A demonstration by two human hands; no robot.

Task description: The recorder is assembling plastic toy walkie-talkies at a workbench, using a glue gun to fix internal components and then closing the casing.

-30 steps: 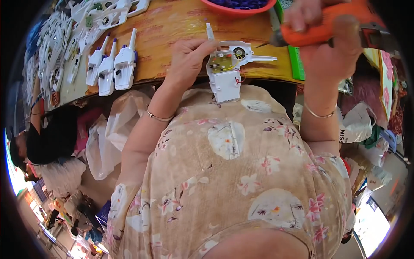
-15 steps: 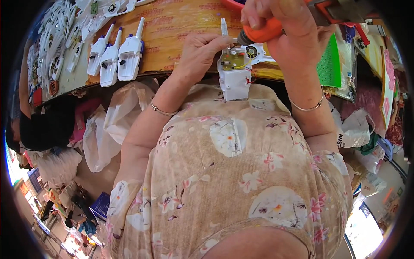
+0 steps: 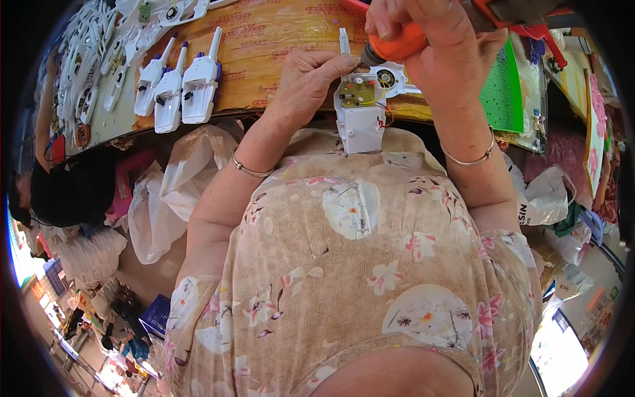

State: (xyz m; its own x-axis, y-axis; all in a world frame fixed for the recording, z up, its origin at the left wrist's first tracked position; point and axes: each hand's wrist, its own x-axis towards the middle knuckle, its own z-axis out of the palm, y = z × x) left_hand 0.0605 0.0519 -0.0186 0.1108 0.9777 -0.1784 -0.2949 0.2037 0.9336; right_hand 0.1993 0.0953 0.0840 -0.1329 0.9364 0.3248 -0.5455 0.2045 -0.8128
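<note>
My right hand (image 3: 444,56) is wrapped round an orange power screwdriver (image 3: 401,45), its dark nose pointing left. My left hand (image 3: 305,83) is closed over the neck of a white plastic housing (image 3: 361,130), thumb and forefinger beside the screwdriver's nose. Fingertips hide the bit's contact point. In the housing sits a yellowish circuit board (image 3: 357,94) with red and yellow wires. Those wires lead toward a white part with a round black speaker (image 3: 385,80), lying just right of the board. The housing's lower end juts over the table edge toward my floral top.
Several white housings with purple trim (image 3: 200,88) stand left on the brown-covered table (image 3: 264,30). A heap of white parts (image 3: 89,79) lies farther left. A green perforated tray (image 3: 503,92) is at right. Another person in black (image 3: 73,188) is at far left.
My right hand and the screwdriver have shifted slightly left. My left hand and the housing stay nearly in place. At far left, the person in black has moved.
</note>
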